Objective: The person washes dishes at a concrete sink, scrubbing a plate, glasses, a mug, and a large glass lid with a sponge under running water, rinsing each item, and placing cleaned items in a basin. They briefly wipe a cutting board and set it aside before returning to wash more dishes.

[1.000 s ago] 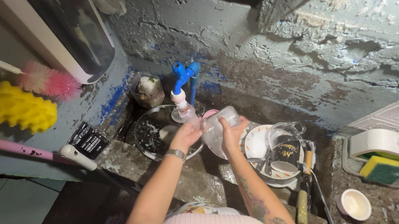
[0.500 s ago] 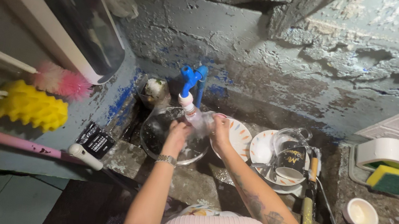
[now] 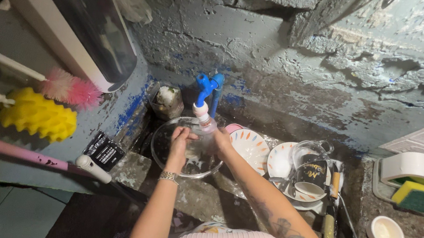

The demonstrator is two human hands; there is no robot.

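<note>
Rough concrete sink corner, peeling grey wall. Left hand (image 3: 180, 138) and right hand (image 3: 220, 137), fingers closed on a clear glass tumbler (image 3: 201, 146), tilted under the blue plastic tap (image 3: 204, 95), above a glass bowl (image 3: 163, 156) catching run-off.

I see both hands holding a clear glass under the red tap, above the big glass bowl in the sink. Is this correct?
Not quite: the tap is blue, not red, as the head view shows. The rest holds: the left hand and the right hand hold a clear glass under it, above the big glass bowl in the sink.
</note>
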